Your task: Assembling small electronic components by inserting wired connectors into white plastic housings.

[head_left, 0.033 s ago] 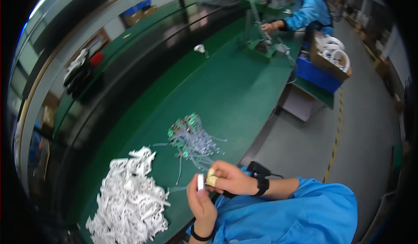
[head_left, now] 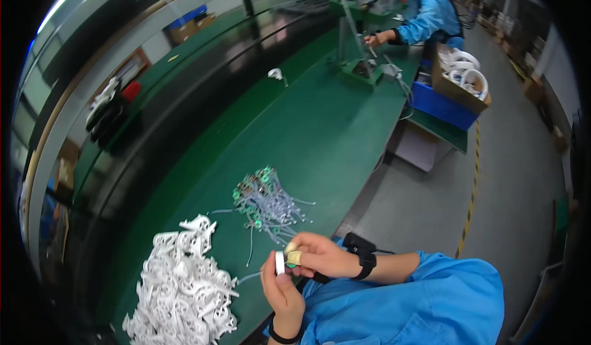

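Note:
My left hand (head_left: pixel 285 296) is closed on a small white plastic part (head_left: pixel 280 262), held upright between thumb and fingers. Close against it, my right hand (head_left: pixel 323 256) pinches a small green piece (head_left: pixel 291 265), mostly hidden by the fingers. Yellow finger covers (head_left: pixel 294 258) sit on the right thumb and a fingertip. A thin pale cable (head_left: pixel 249 276) sticks out to the left from behind the left hand. Left of my hands lies a heap of white plastic parts (head_left: pixel 181 283). Beyond them is a bundle of small green round pieces with pale cables (head_left: pixel 268 203).
The green bench (head_left: pixel 308 136) runs away to the far right. One white part (head_left: pixel 275 73) lies farther along it. A person in blue (head_left: pixel 425 19) works at a green-based fixture (head_left: pixel 360 74). A cardboard box (head_left: pixel 458 86) of white rings sits over a blue bin (head_left: pixel 440 105).
The whole view has shifted slightly, and the blur has lessened. More of the green piece shows below the right fingertips. Both hands keep nearly the same hold.

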Tool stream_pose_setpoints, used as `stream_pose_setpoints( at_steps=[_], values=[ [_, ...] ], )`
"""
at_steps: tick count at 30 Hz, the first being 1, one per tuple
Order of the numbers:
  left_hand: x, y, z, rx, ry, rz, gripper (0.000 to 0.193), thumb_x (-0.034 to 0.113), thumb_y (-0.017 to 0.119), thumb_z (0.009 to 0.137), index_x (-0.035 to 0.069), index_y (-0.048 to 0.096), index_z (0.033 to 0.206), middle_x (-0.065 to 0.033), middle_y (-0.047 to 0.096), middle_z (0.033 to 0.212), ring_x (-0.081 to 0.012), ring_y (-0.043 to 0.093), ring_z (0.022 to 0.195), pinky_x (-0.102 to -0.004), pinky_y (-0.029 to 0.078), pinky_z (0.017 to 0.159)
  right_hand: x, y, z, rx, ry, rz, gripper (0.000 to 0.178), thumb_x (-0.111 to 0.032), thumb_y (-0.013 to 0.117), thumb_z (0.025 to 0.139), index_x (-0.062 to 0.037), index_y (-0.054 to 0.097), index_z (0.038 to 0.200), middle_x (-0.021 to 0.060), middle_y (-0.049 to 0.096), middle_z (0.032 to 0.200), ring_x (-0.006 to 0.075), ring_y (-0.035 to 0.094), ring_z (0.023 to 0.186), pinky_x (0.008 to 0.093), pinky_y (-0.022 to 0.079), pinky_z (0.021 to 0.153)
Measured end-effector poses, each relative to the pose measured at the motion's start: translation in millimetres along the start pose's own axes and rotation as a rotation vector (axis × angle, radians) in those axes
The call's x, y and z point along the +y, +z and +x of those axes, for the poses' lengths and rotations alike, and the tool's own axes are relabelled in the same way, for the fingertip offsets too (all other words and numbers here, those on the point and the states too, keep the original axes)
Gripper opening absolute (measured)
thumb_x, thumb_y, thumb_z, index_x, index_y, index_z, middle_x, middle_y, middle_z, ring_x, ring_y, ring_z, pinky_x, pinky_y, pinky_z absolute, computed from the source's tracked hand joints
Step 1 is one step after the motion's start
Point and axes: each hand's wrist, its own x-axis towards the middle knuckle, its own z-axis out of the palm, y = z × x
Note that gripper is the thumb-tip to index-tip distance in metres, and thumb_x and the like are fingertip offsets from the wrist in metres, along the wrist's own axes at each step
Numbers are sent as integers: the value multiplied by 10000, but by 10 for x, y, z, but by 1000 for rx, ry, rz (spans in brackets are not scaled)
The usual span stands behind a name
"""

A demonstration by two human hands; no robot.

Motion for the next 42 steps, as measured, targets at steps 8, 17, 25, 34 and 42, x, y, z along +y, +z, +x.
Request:
stream_pose_setpoints(
  at_steps=[8,17,25,34,42],
  values=[
    [-85,90,8,72,13,-45,495,311,328,1022,-94,440,1285,-199,523,1156,-261,542,1021,-372,425,895,78,-18,-1,-39,-79,45,316,-136,600,938,-36,511,1224,22,613,914,72,594,794,200,468,655],
    [-44,236,-14,57,-43,-65,575,397,301,1028,-87,397,1323,-186,514,1196,-235,538,1034,-349,436,883,271,-24,66,23,-324,38,181,-92,550,956,-28,493,1115,40,581,958,87,569,827,242,489,688],
    [-4,382,0,47,-67,-123,633,456,302,1016,-84,349,1344,-208,482,1247,-259,521,1108,-377,420,944,217,-89,-2,39,-348,58,203,-44,552,944,-13,480,1132,33,572,1006,85,557,936,248,486,801],
    [-12,469,62,59,-105,-218,577,404,304,1028,-61,326,1369,-189,481,1263,-244,517,1120,-365,412,959,132,-237,1,3,-230,36,237,-25,534,952,17,485,1180,86,586,1147,134,559,1090,275,463,937],
    [-126,464,62,72,-102,-93,538,349,315,1032,-60,323,1380,-190,498,1247,-237,532,1092,-352,430,938,109,-341,34,112,-224,-336,197,-52,585,928,23,540,1105,66,588,1073,114,580,940,257,490,798]
  ],
)
